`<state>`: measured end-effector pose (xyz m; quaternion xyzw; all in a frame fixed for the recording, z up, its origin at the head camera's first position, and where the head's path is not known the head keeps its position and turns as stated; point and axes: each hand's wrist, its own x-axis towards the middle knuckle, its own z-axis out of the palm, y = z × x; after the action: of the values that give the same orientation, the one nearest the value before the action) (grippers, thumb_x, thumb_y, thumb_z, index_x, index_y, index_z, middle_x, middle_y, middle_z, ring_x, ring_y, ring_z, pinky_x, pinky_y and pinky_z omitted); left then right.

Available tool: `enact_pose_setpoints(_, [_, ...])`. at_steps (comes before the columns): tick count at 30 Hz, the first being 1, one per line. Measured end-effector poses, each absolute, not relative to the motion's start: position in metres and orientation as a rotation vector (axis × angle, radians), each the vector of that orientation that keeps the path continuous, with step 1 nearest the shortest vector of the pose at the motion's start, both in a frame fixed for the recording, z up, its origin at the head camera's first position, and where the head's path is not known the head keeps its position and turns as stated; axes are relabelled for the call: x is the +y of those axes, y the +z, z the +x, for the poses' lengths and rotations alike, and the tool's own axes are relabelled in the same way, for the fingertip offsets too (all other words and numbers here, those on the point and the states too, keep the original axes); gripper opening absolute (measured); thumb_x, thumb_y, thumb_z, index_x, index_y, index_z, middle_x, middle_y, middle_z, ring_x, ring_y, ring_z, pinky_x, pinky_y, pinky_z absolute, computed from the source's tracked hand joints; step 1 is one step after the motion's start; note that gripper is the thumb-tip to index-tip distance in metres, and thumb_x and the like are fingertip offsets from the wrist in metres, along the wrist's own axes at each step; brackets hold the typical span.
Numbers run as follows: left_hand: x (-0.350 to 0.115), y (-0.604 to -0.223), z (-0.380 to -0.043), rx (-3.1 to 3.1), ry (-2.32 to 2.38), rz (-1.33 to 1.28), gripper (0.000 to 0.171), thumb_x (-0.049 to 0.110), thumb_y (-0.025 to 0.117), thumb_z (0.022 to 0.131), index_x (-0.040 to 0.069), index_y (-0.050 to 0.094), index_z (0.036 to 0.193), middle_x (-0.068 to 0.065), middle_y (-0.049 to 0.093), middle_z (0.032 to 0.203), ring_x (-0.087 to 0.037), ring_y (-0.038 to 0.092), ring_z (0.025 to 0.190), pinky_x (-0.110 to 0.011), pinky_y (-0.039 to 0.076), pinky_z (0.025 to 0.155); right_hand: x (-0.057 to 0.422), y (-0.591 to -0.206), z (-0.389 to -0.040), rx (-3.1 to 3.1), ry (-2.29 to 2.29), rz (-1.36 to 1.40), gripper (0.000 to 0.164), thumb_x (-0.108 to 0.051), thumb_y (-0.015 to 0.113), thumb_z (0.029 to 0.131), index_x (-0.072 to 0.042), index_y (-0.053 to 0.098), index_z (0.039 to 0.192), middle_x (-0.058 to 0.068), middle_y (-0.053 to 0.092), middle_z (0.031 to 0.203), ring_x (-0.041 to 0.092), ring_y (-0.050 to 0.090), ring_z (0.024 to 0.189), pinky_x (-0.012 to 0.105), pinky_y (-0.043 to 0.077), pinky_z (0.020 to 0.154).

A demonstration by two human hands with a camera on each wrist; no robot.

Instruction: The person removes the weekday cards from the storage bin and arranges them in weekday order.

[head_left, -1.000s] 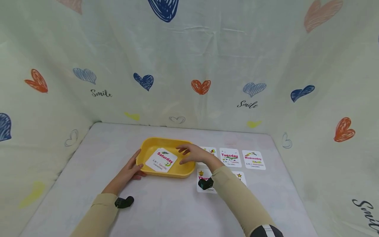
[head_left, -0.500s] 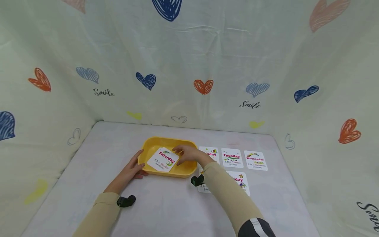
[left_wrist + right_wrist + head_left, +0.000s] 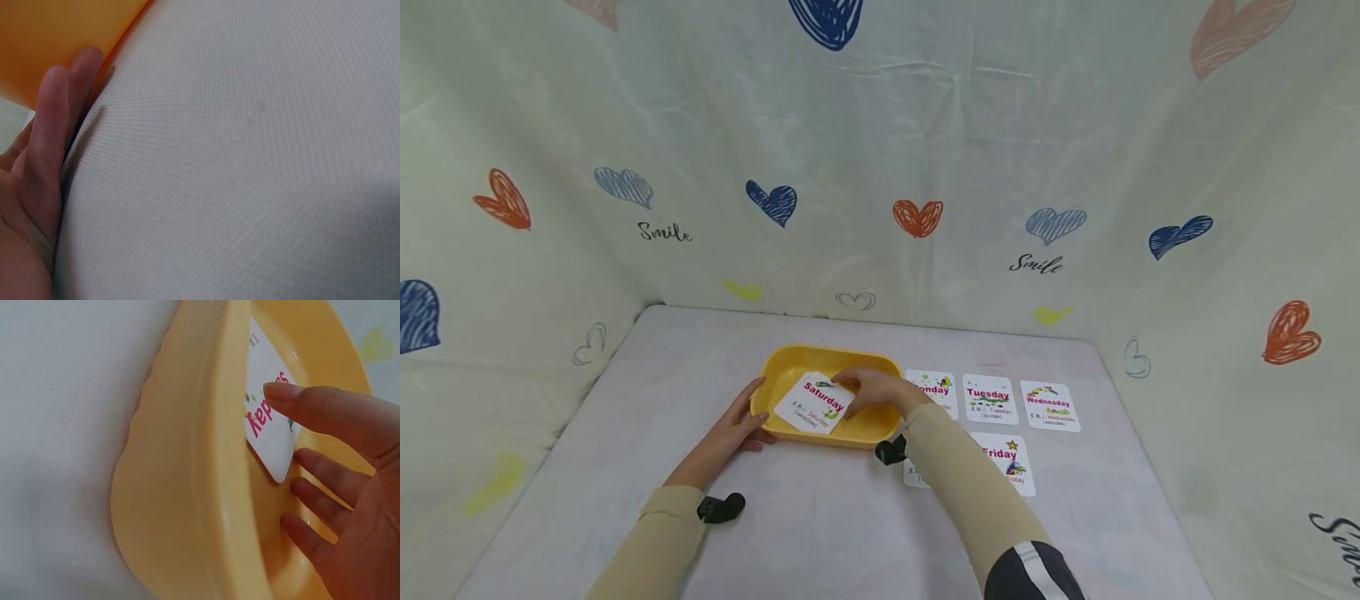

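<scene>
A yellow tray lies on the table, holding a white card printed "Saturday"; a corner of another white card seems to show under its top edge. My left hand grips the tray's left end, and the left wrist view shows fingers against its outer wall. My right hand reaches into the tray at the card's right side. In the right wrist view, the thumb is over the card and the other fingertips are at its edge, apart from the thumb.
Right of the tray lie white cards in two rows: a Monday card, a Tuesday card, a Wednesday card behind, a Friday card in front. Beside Friday, another card is mostly hidden by my right sleeve. A heart-printed curtain encloses the table.
My right hand has moved left and down into the tray, from above its right part to the Saturday card's edge. That card has shifted slightly. The left hand keeps its place on the tray.
</scene>
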<state>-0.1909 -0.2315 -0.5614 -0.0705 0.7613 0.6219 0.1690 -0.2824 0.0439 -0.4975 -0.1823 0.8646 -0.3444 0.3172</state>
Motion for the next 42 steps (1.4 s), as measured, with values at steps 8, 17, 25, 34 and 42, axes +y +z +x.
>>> enact_pose_setpoints(8, [-0.2337,-0.559,-0.1903,2.17,1.765,-0.18,0.072,0.034,0.056,0.099,0.039,0.011,0.156,-0.019,0.043,0.139,-0.026,0.067,0.09,-0.031,0.053,0.077,0.0399,-0.5018,-0.2852,2.233,-0.949,-0.523,0.056,-0.013,0.08,0.08,-0.019,0.06,0.133,-0.002,0.056,0.133,0.017,0.047,0.122,0.039,0.031,0.11])
enact_pose_setpoints(17, [-0.2335,-0.5569,-0.1897,2.159,1.77,-0.165,0.071,0.034,0.055,0.1,0.038,0.011,0.156,-0.02,0.044,0.138,-0.026,0.067,0.091,-0.03,0.052,0.078,0.0372,-0.5048,-0.2869,2.201,-1.001,-0.518,0.056,-0.012,0.08,0.08,-0.02,0.061,0.132,-0.002,0.055,0.135,0.019,0.048,0.123,0.04,0.033,0.109])
enact_pose_setpoints(25, [-0.2324,-0.5577,-0.1902,2.172,1.77,-0.163,0.07,0.03,0.053,0.101,0.036,0.011,0.156,-0.019,0.038,0.144,-0.026,0.068,0.09,-0.029,0.053,0.076,0.0371,-0.5017,-0.288,2.224,-1.057,-0.494,0.037,-0.009,0.08,0.079,-0.023,0.07,0.112,-0.008,0.057,0.126,0.023,0.054,0.116,0.039,0.04,0.103])
enact_pose_setpoints(34, [-0.2294,-0.5565,-0.1918,2.155,1.773,-0.194,0.071,0.032,0.055,0.1,0.038,0.012,0.156,-0.018,0.035,0.147,-0.027,0.068,0.09,-0.03,0.053,0.076,0.0393,-0.498,-0.2876,2.233,-1.073,-0.512,0.024,-0.009,0.077,0.083,-0.023,0.073,0.102,-0.007,0.06,0.113,0.02,0.052,0.102,0.036,0.044,0.093])
enact_pose_setpoints(42, [-0.2305,-0.5563,-0.1926,2.168,1.754,-0.192,0.072,0.032,0.055,0.1,0.036,0.011,0.156,-0.019,0.035,0.146,-0.027,0.068,0.09,-0.03,0.054,0.076,0.0412,-0.4952,-0.2874,2.226,-1.094,-0.476,0.023,-0.006,0.072,0.086,-0.024,0.075,0.101,-0.005,0.061,0.116,0.018,0.054,0.105,0.034,0.046,0.096])
